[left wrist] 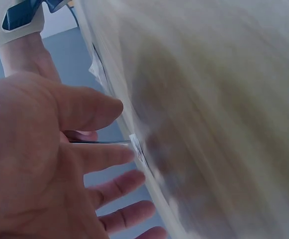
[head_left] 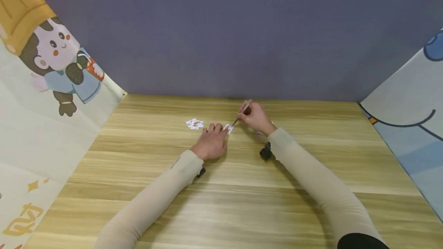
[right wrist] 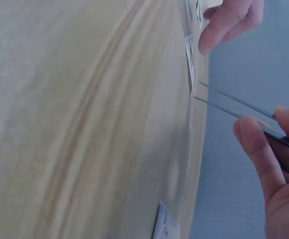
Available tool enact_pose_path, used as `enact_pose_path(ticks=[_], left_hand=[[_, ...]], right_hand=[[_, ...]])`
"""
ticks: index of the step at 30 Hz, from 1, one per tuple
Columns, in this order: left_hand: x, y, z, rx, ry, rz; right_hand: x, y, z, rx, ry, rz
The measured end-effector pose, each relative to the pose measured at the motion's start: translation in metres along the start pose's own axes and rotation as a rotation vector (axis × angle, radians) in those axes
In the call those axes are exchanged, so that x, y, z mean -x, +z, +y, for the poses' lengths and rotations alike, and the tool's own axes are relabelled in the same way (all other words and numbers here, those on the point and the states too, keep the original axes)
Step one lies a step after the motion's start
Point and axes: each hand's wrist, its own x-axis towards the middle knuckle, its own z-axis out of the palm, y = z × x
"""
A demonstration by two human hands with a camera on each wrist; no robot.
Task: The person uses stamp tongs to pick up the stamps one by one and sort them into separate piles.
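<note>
We see both hands out over the wooden worktop (head_left: 242,187), near its far middle. Right hand (head_left: 257,117) pinches a pair of metal tweezers (head_left: 241,113) between thumb and fingers, so its grip is clamped on the tool. Tweezers tilt down and to the left, tips just at a small printed sticker (head_left: 228,128) lying flat on the worktop.

In the right wrist view the tweezers (right wrist: 234,107) show two thin prongs standing slightly apart, tips right at the edge of the sticker (right wrist: 189,64). We cannot tell whether they actually touch it. Right hand (right wrist: 273,174) shows thumb and one finger closed on the prongs further back.

Left hand (head_left: 210,141) lies palm down on the worktop, fingers straight, fingertips (head_left: 219,127) at the sticker's near-left edge. Grip is relaxed, holding nothing. Left wrist view confirms: left hand (left wrist: 40,164) with spread fingers, sticker (left wrist: 136,144) just past the forefinger tip, tweezers (left wrist: 99,142) coming in between thumb and forefinger. The worktop there is motion-blurred.

A small cluster of further stickers (head_left: 194,123) lies on the worktop to the left of the left hand, apart from it. Another one lies near the right wrist in the right wrist view (right wrist: 165,225). Both arms wear beige sleeves (head_left: 311,180); a dark wrist-mounted unit (head_left: 265,151) sits under the right forearm.
</note>
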Motion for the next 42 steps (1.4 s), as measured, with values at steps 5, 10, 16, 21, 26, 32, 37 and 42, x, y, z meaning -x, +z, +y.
enact_pose_path(ticks=[5, 10, 16, 21, 26, 32, 37, 42], left_hand=[[-0.002, 0.001, 0.002, -0.025, 0.006, -0.016], [-0.005, 0.002, 0.002, -0.009, 0.0, -0.03], [-0.006, 0.002, 0.008, -0.008, 0.011, -0.021], [-0.009, 0.003, 0.01, -0.016, 0.015, -0.033], [-0.011, 0.003, 0.01, -0.022, 0.021, -0.037], [-0.01, 0.003, 0.009, 0.01, 0.033, -0.035], [-0.009, 0.002, 0.007, -0.012, 0.034, -0.047], [-0.006, 0.001, 0.005, -0.009, 0.047, -0.054]], right_hand=[[0.001, -0.001, 0.002, 0.014, 0.002, 0.004], [0.004, -0.005, 0.002, -0.001, 0.0, 0.013], [0.005, -0.009, 0.001, -0.031, 0.012, 0.015], [0.006, -0.01, -0.001, -0.031, 0.015, 0.006], [0.007, -0.013, 0.0, -0.032, 0.027, 0.008], [0.005, -0.012, 0.001, -0.005, 0.028, 0.003], [0.002, -0.009, 0.002, 0.037, 0.034, -0.006], [0.001, -0.008, 0.004, 0.038, 0.038, -0.02]])
